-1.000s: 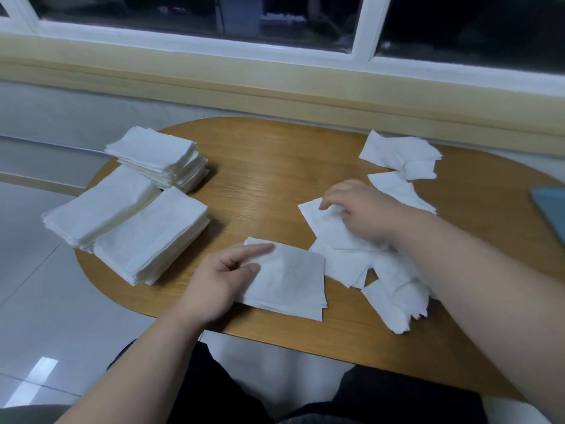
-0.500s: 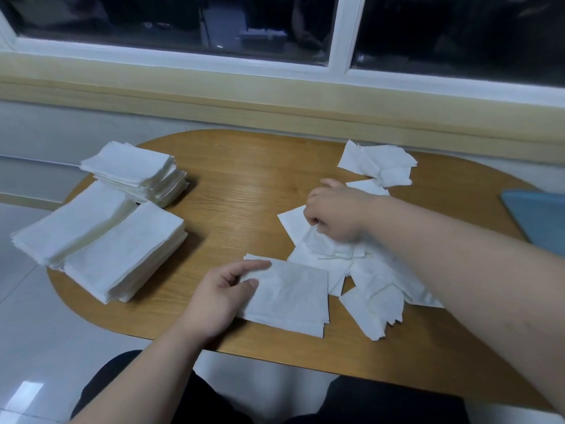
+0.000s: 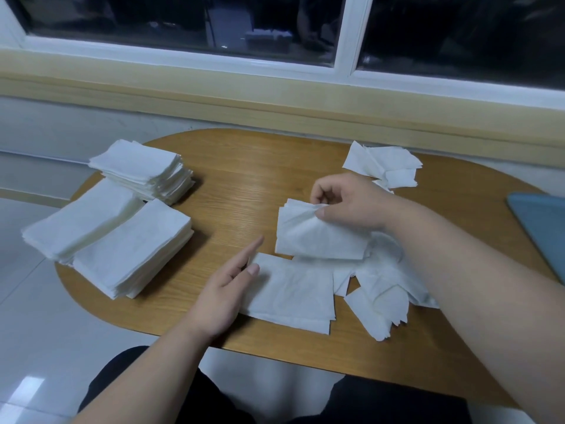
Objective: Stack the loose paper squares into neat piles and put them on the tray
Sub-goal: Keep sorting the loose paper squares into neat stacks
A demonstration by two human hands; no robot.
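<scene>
My right hand [image 3: 345,203] pinches one white paper square [image 3: 318,237] by its top edge and holds it lifted above the table. Below it lies a small flat pile of squares [image 3: 290,295] near the table's front edge. My left hand [image 3: 226,286] rests at that pile's left edge with straight fingers, the thumb on the paper. Loose crumpled squares [image 3: 382,289] lie scattered under my right forearm. More loose squares [image 3: 385,163] lie at the back right. The blue tray [image 3: 541,228] shows at the right edge.
Three tall neat piles of squares [image 3: 131,249] stand on the left end of the oval wooden table [image 3: 244,185], one [image 3: 143,169] behind the other two. A windowsill and wall run behind the table. My knees are below its front edge.
My right hand has picked a paper square out of the loose heap and lifted it. My left hand stays by the small pile, its fingers now straighter.
</scene>
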